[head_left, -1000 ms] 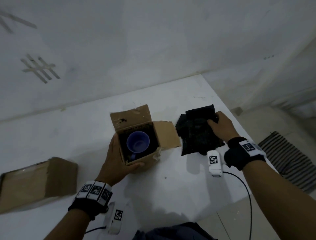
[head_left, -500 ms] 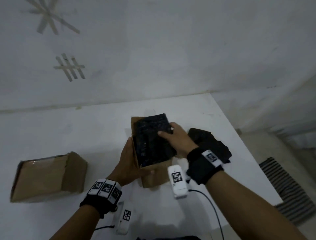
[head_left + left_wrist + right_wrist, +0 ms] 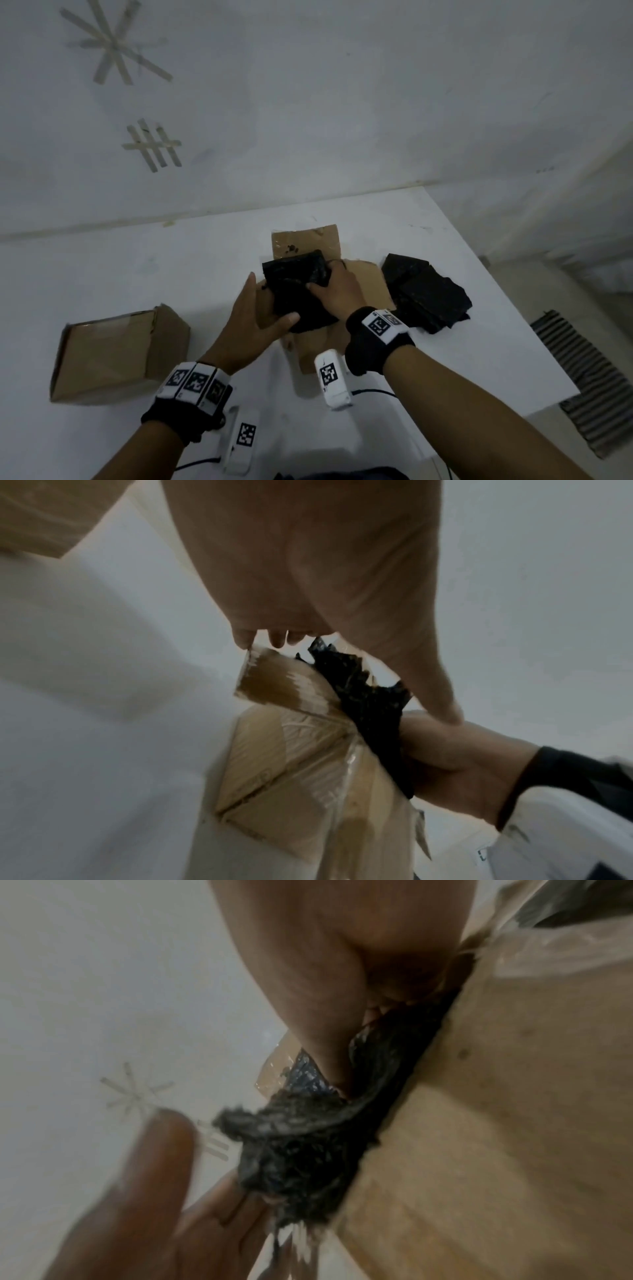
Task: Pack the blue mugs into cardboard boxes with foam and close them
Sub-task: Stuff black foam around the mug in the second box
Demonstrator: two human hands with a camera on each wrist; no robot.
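An open cardboard box stands in the middle of the white table, its back flap up and its right flap folded out. A black foam piece lies over the opening and hides the mug. My left hand clasps the box's left side, with its thumb across the foam's near edge. My right hand grips the foam's far right corner, thumb on top. The left wrist view shows the foam at the box's rim. In the right wrist view my thumb digs into the foam.
A closed cardboard box lies at the left on the table. A pile of black foam pieces sits right of the open box, near the table's right edge. A striped mat lies on the floor beyond it.
My right hand lifted a foam piece off the pile, carried it left and set it over the open box, covering the blue mug. My left hand stayed on the box.
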